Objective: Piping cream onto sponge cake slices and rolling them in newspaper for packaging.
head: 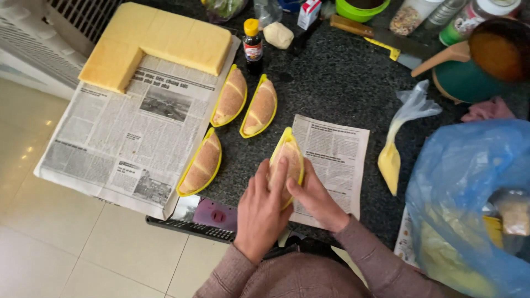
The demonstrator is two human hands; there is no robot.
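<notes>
My left hand [261, 205] and my right hand [314, 198] press together on a filled cake in a yellow boat-shaped mould [287, 150], which lies on a small sheet of newspaper [337, 154]. Three more yellow moulds with filled cakes lie to the left: one [201, 164] on the edge of the large newspaper [121, 138], and two [231, 96] [260, 106] side by side above it. A big slab of yellow sponge cake [160, 38] with a corner cut out rests at the top of the large newspaper.
A piping bag of yellow cream [393, 154] lies right of the small sheet. A blue plastic bag [469, 209] fills the right side. A small dark bottle [253, 48], a knife [367, 34], jars, a green bowl and a pan stand at the back. Tiled floor is at left.
</notes>
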